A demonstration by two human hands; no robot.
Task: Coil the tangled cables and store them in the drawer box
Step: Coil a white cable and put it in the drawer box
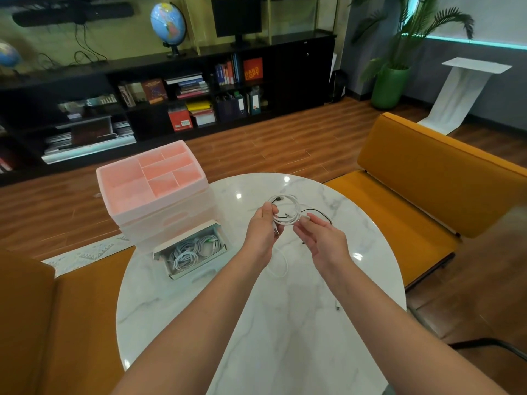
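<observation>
Above the round marble table (pixel 285 323), both hands hold a white cable (pixel 291 208) wound into a loop. My left hand (pixel 262 232) grips the loop's left side, and a loose tail hangs below it to the table. My right hand (pixel 319 238) pinches the loop's right side between thumb and fingers. A thin black cable (pixel 316 210) lies on the table behind the hands. The pale pink drawer box (pixel 159 195) stands at the table's left edge. Its bottom drawer (pixel 194 269) is pulled out and holds several coiled white cables.
Orange chairs stand to the right (pixel 427 178) and left (pixel 37 323) of the table. A small plug end (pixel 337 305) lies near the table's right rim. The box top has open compartments. A dark bookshelf lines the far wall.
</observation>
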